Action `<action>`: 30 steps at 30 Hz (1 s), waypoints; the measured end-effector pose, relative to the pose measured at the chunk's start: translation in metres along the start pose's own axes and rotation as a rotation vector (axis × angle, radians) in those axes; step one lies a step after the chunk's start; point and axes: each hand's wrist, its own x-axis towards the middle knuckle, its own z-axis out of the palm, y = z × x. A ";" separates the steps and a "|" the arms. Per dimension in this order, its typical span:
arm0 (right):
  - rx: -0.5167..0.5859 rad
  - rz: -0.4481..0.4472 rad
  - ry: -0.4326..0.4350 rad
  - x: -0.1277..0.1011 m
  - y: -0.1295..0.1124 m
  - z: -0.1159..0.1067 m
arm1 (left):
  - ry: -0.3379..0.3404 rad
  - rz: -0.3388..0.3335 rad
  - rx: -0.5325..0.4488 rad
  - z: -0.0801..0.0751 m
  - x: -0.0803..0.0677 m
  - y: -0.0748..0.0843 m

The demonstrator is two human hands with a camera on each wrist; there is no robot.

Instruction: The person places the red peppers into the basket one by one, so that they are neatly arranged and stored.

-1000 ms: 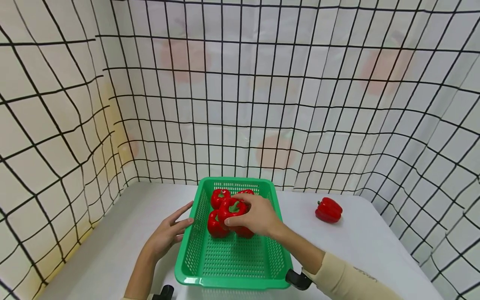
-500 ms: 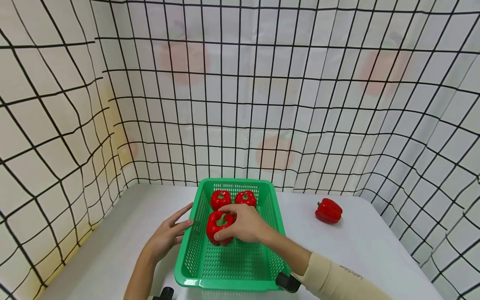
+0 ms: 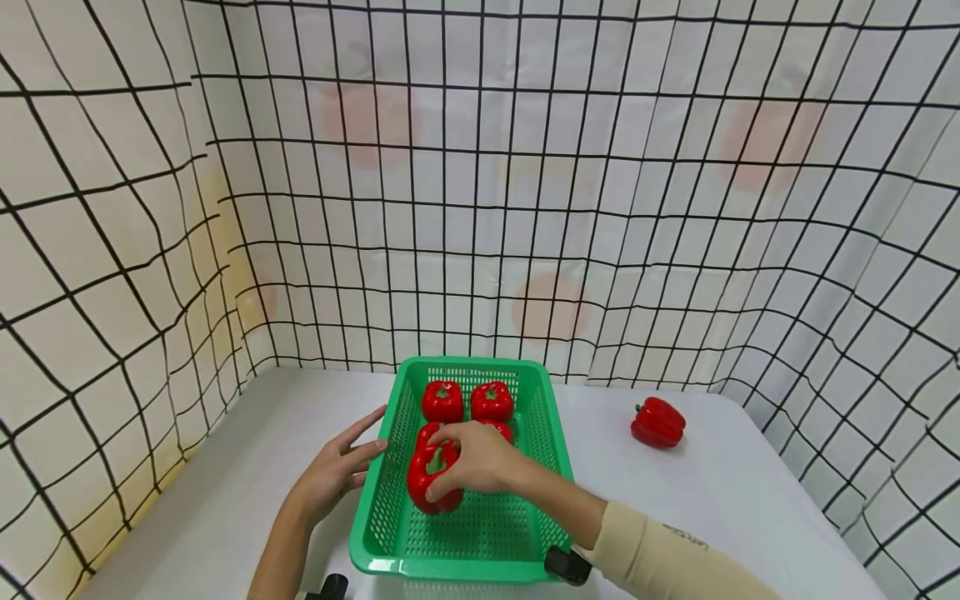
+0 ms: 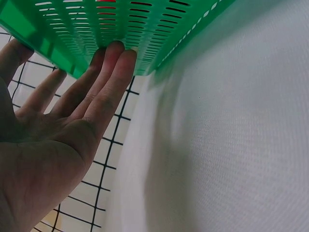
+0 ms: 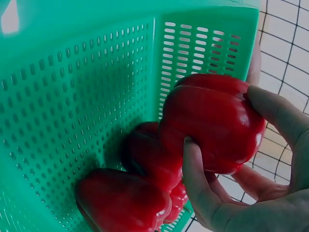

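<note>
Right hand [image 3: 476,458] has its grip wrapped round a pepper [image 3: 432,477] inside the basket [image 3: 390,533]; glossy, firm, likely light and slippery, best held round its belly; left hand [image 3: 335,467], fingers straight, steadies the basket wall.

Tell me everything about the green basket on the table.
The green basket is a rectangular, glossy plastic tray with slotted walls and a perforated floor, sitting flat on the white table. Red bell peppers lie inside it toward the far end. The left hand rests straight fingers against its left wall; the right hand grips one red pepper inside it.
</note>
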 end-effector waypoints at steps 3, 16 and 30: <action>-0.013 -0.001 -0.022 0.001 0.000 0.002 | 0.003 -0.004 0.002 0.000 0.000 0.000; -0.063 0.002 -0.066 0.006 0.001 0.007 | -0.016 -0.006 -0.009 -0.001 0.000 0.000; -0.170 -0.056 -0.133 0.023 0.011 0.005 | -0.003 -0.017 -0.023 -0.001 0.000 -0.001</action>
